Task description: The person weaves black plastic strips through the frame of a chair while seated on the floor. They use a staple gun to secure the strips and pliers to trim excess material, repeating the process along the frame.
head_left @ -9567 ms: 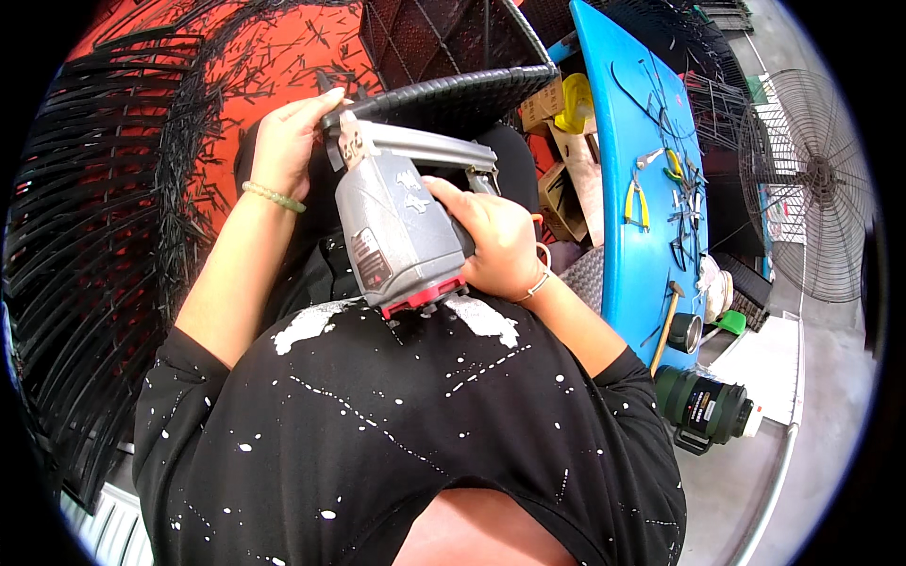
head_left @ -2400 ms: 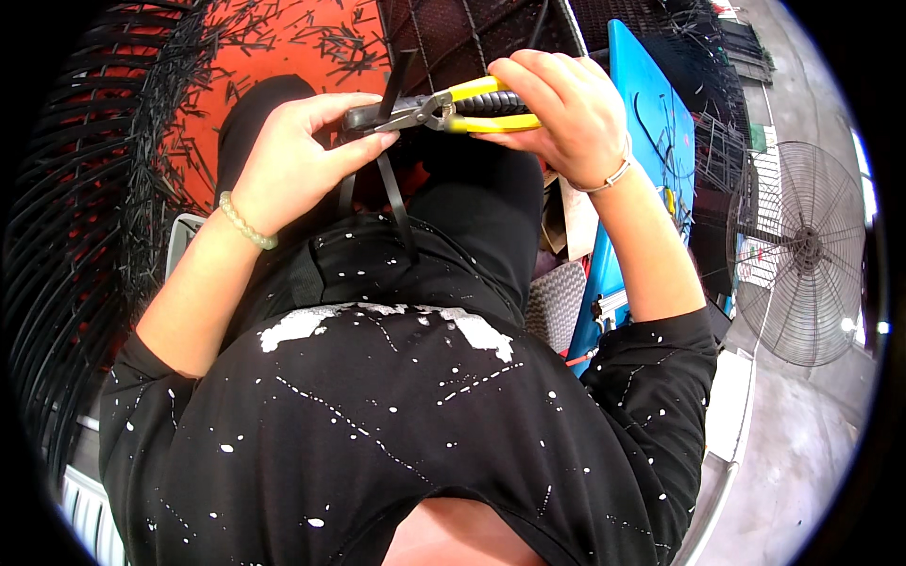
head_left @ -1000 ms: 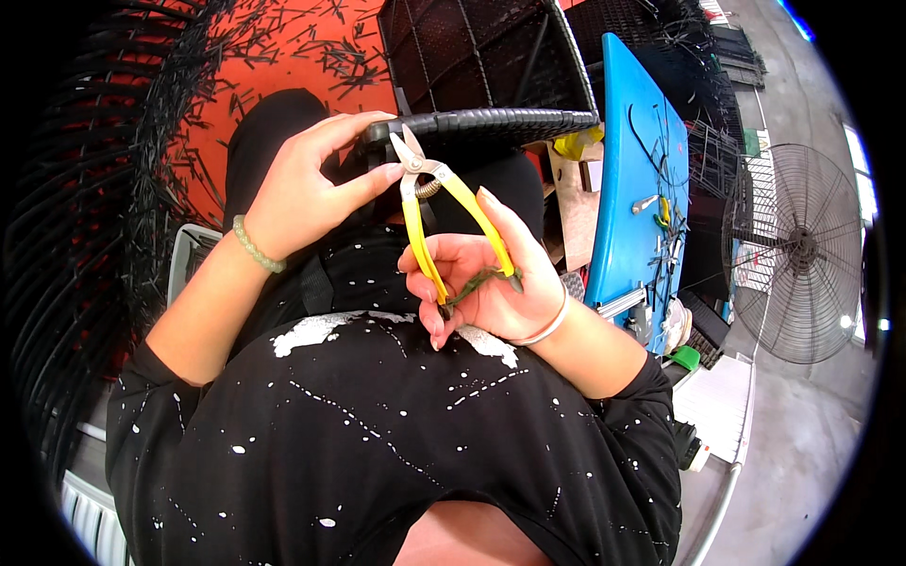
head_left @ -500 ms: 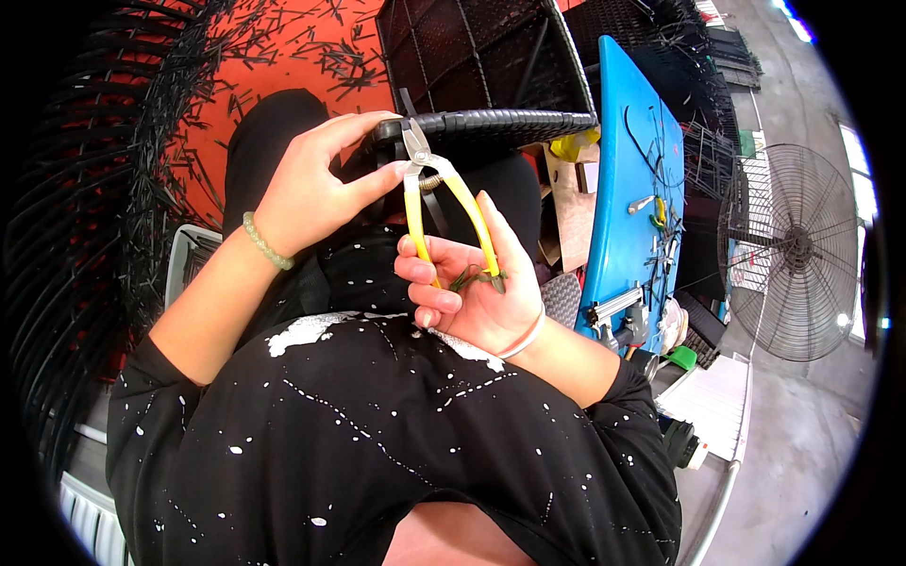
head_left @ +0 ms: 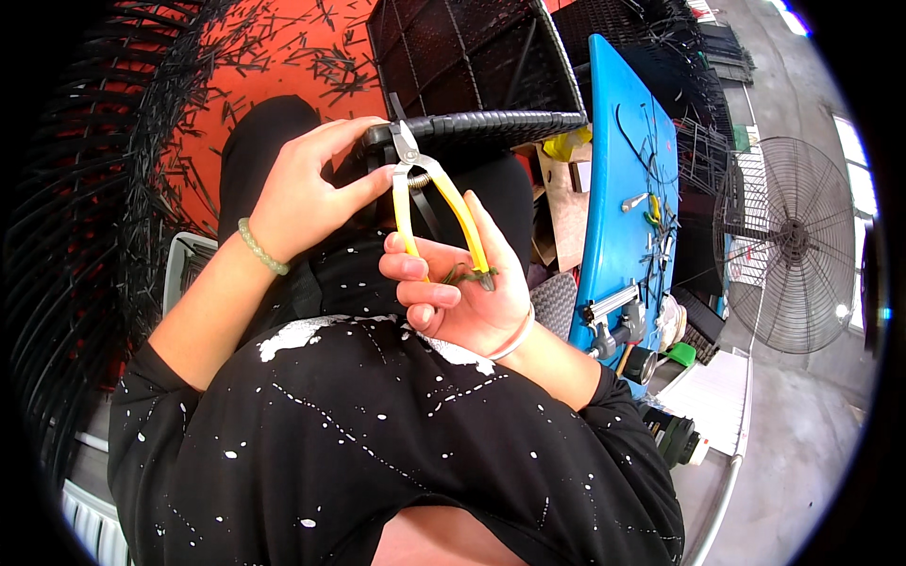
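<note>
A pair of yellow-handled cutting pliers (head_left: 462,215) lies in my right hand (head_left: 486,307), its fingers curled round the handles, which stand apart with a spring between them. The metal jaws point away from me, against the near left corner of a black woven wicker piece (head_left: 491,124). My left hand (head_left: 311,193) grips that corner, fingers over the far side and thumb on the near side, close to the jaws. One dark strip end (head_left: 396,106) sticks up past the jaws. Another strip (head_left: 427,215) hangs down behind the handles.
Cut black strip scraps (head_left: 330,66) litter the red floor (head_left: 226,71). At right stands a blue table (head_left: 613,198) with loose tools and strips. Beyond it is a large wire-caged fan (head_left: 793,243). Black curved wickerwork (head_left: 85,189) fills the left side.
In the picture, both hands, the pliers and the wicker piece have shifted slightly left together. The grip of each hand stays the same, and the handles remain spread.
</note>
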`<action>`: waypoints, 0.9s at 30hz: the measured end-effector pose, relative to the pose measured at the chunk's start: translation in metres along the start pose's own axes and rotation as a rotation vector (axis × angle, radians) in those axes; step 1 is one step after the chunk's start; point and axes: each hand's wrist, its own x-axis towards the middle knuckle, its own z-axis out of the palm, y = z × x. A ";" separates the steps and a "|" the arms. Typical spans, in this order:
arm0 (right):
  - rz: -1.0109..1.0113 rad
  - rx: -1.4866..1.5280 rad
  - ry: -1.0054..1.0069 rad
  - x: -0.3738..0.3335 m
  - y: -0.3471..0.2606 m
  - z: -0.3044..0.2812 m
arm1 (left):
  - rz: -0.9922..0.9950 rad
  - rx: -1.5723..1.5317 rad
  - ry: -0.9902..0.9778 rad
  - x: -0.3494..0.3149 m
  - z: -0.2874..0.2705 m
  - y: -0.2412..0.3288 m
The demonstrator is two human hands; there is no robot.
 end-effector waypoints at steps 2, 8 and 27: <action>-0.005 -0.029 0.056 -0.001 0.000 0.007 | -0.001 0.027 -0.003 0.000 -0.002 0.000; -0.025 0.083 -0.020 0.002 -0.020 -0.011 | -0.032 0.046 -0.010 -0.003 -0.002 0.001; -0.918 -1.365 1.740 -0.293 -0.255 -0.288 | 0.459 0.486 -0.293 0.025 -0.019 0.049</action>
